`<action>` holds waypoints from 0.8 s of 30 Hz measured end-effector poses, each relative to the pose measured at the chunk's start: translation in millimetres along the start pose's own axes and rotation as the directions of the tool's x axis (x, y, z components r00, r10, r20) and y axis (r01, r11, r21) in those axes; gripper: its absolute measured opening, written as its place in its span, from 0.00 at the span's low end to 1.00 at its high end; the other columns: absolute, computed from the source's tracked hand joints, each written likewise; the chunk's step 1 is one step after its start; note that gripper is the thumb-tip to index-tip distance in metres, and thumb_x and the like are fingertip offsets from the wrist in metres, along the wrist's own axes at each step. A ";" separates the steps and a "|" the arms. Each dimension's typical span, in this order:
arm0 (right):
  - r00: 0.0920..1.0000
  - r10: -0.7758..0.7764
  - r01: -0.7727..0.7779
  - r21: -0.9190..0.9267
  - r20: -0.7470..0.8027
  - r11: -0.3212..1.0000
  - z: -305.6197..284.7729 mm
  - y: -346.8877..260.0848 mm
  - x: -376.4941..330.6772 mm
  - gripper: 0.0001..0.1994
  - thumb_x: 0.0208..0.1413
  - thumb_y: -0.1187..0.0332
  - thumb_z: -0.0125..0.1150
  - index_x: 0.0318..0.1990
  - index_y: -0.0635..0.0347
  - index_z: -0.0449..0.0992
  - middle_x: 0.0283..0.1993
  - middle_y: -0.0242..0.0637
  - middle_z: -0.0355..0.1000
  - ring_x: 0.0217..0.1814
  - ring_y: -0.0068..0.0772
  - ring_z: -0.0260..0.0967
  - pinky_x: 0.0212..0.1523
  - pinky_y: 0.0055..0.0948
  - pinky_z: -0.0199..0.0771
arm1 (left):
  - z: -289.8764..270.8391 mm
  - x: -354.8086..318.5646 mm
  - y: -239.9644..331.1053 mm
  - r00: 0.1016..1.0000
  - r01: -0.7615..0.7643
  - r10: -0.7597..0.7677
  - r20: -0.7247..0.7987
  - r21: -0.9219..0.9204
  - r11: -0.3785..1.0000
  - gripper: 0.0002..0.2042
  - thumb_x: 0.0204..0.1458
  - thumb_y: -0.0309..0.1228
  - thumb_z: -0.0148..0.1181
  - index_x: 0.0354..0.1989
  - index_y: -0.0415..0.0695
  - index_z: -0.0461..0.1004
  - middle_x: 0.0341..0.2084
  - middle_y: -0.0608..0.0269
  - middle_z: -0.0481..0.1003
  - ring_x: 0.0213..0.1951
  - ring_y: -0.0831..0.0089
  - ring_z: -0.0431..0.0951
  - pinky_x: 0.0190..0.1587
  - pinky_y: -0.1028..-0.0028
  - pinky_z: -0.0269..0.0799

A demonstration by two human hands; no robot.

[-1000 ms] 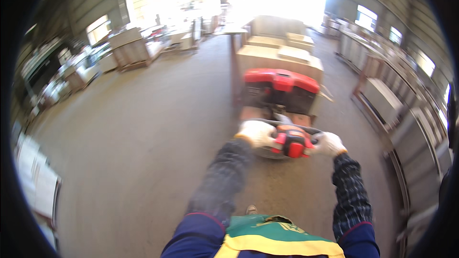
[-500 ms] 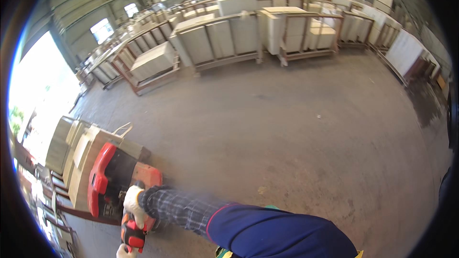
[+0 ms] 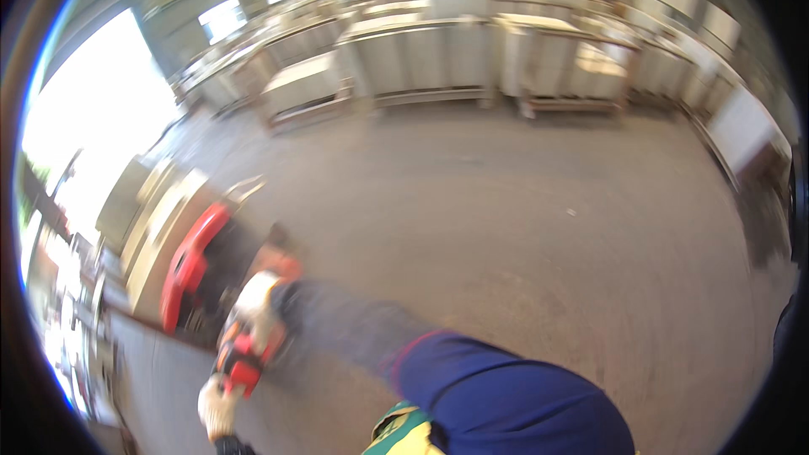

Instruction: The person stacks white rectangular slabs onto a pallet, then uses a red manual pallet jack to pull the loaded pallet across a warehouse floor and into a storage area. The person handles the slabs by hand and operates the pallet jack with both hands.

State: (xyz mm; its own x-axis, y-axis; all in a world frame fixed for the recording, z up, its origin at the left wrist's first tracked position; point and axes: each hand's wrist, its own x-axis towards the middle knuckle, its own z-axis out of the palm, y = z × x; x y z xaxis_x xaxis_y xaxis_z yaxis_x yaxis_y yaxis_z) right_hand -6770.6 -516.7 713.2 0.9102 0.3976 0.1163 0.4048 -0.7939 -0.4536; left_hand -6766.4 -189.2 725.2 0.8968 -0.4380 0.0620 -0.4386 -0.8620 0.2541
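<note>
Low on the left, a red and black powered pallet truck point(image 3: 184, 274) carries a load of tall beige panels point(image 3: 156, 244). Its red and black control handle point(image 3: 243, 371) slants toward me. My right hand point(image 3: 257, 299), in a white glove, reaches across from the right and is closed on the upper end of the handle; motion smears it. At the lower end, my left hand point(image 3: 217, 406), also in a white glove, is closed round the grip. Its finger detail is hard to make out.
Racks of pale slabs point(image 3: 425, 59) stand in a row across the far side. More slabs point(image 3: 746, 139) lean on the right. A bright doorway point(image 3: 101, 93) lies on the left. Concrete floor point(image 3: 506, 202) stretches between, with a dark patch point(image 3: 763, 223) at right.
The view has swung left, so the racks and doorway sit farther right. The truck, the handle and both hands appear shifted; more of my left hand now shows. Both hands stay on the handle.
</note>
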 end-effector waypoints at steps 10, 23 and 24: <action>0.990 0.107 -0.086 -0.209 0.092 0.974 6.2 -20.3 -82.4 0.34 0.42 0.30 0.74 0.43 0.51 0.88 0.42 0.42 0.85 0.47 0.47 0.83 0.49 0.43 0.80 | 5.5 -79.3 67.3 0.988 0.078 -0.089 0.129 0.086 0.993 0.31 0.53 0.65 0.63 0.50 0.52 0.85 0.46 0.55 0.85 0.52 0.56 0.84 0.55 0.57 0.76; 0.980 0.134 -0.099 -0.217 0.149 0.971 7.3 -61.3 -139.8 0.37 0.41 0.28 0.73 0.46 0.51 0.88 0.45 0.41 0.85 0.50 0.46 0.82 0.53 0.42 0.80 | 9.0 -142.8 88.4 0.976 0.165 -0.177 0.127 0.100 0.981 0.39 0.47 0.73 0.64 0.55 0.53 0.83 0.53 0.58 0.83 0.57 0.59 0.81 0.59 0.59 0.74; 0.979 0.133 -0.098 -0.215 0.152 0.972 9.6 -64.9 -145.1 0.37 0.41 0.28 0.73 0.47 0.51 0.88 0.46 0.41 0.85 0.51 0.46 0.82 0.54 0.42 0.80 | 9.3 -149.8 90.4 0.974 0.174 -0.187 0.131 0.100 0.980 0.39 0.47 0.73 0.64 0.55 0.53 0.83 0.53 0.58 0.83 0.57 0.59 0.81 0.59 0.60 0.74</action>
State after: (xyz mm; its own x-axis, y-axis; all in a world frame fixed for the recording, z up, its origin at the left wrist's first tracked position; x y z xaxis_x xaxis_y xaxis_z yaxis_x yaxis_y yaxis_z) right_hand -6929.8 -518.4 717.2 0.9318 0.3539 -0.0804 0.3228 -0.9095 -0.2620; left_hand -6940.9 -204.0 729.9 0.9474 -0.2989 -0.1140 -0.2789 -0.9463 0.1635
